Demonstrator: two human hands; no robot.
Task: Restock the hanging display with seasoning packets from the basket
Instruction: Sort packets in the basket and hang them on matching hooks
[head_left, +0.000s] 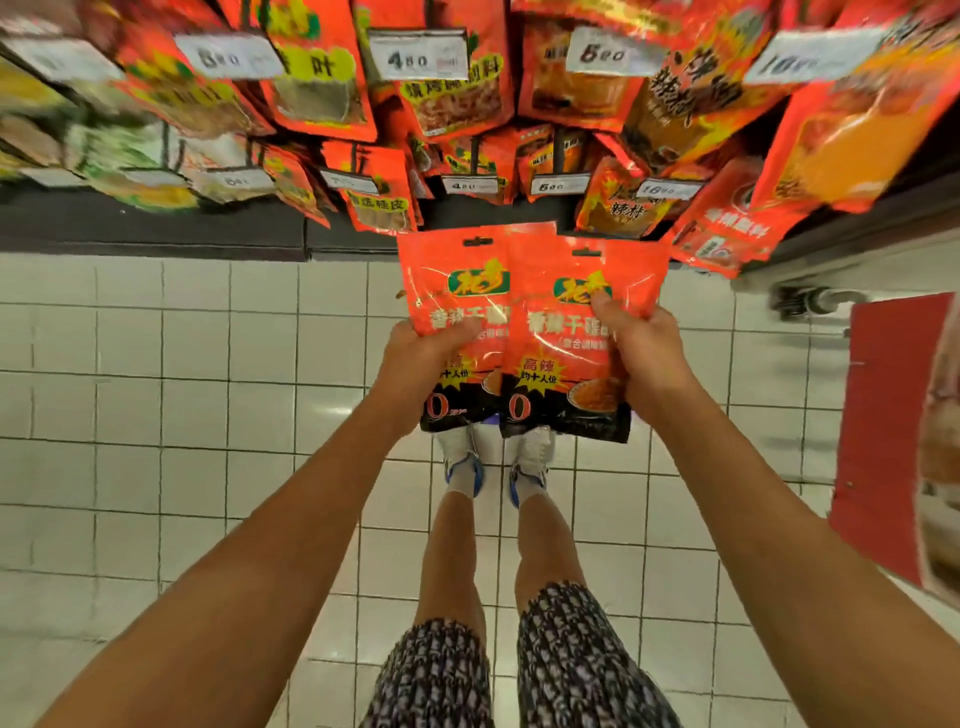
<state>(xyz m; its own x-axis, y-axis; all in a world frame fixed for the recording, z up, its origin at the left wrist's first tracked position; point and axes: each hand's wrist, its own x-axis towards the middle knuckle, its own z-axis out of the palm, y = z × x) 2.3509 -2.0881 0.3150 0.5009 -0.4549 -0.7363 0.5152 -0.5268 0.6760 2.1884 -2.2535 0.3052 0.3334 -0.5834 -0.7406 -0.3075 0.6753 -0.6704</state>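
Observation:
Two red seasoning packets with black bottoms overlap in front of me, just below the hanging display (467, 104). My left hand (415, 358) grips the left packet (452, 291) along its left edge. My right hand (644, 353) grips the right packet (566, 332) at its right edge, thumb on the front near the green logo. Each packet has a hang slot at its top. The display above carries rows of red and orange packets on pegs with white price tags (415, 54). The basket is out of view.
White tiled floor (208, 389) lies below, with my legs and white shoes (467, 457) under the packets. A red panel (893, 415) stands at the right. A dark base strip (156, 228) runs under the display. Green-yellow packets (104, 156) hang at the far left.

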